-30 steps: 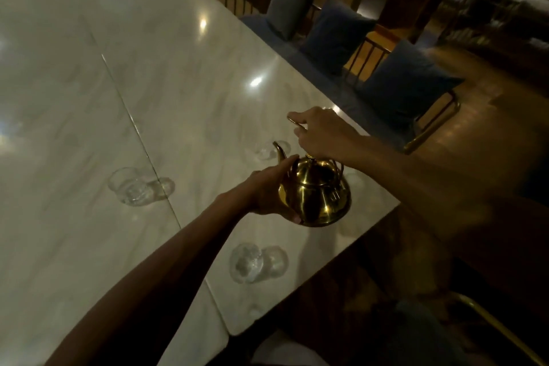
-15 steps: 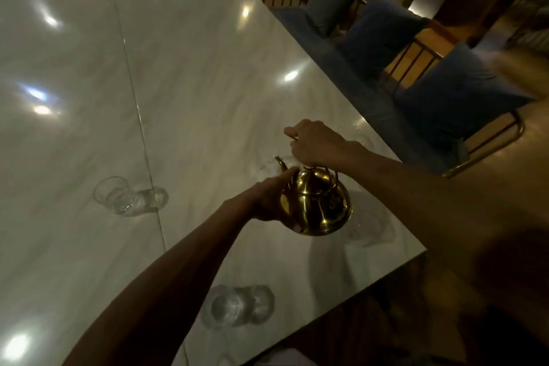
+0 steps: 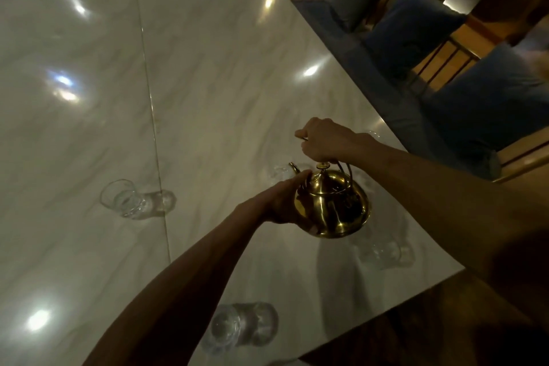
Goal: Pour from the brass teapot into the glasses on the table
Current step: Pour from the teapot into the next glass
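Round polished brass teapot (image 3: 332, 205): aloft over white marble surface (image 3: 208, 68), position unchanged since a second ago. Right hand (image 3: 323, 140) grip closed on handle (image 3: 350, 175); left hand (image 3: 285, 202) grip cupping body. Spout (image 3: 294, 166) near small clear glass (image 3: 279, 171); pour apparently pending

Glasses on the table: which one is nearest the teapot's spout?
The faint glass just beyond the spout tip of the teapot; the rest stand farther off.
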Tool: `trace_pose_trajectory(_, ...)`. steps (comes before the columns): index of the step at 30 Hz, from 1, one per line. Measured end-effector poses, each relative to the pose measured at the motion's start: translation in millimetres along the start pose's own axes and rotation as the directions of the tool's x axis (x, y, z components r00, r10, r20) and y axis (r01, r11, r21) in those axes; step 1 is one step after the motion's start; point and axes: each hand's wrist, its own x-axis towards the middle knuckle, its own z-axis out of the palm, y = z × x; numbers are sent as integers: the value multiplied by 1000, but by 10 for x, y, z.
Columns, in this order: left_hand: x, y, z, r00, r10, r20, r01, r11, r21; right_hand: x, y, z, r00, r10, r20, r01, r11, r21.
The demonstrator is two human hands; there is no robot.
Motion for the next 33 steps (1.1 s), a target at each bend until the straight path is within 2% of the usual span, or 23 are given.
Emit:
trace_pose_trajectory(15,101,-145,-65,998,-64,21,65,996,-56,329,-49,29,997,-41,64,48,993,-110)
trace_pose_trajectory(33,204,-230,-27,1000,-19,17,20,999,-30,503,28,102,997,-18,75,28,992,-127)
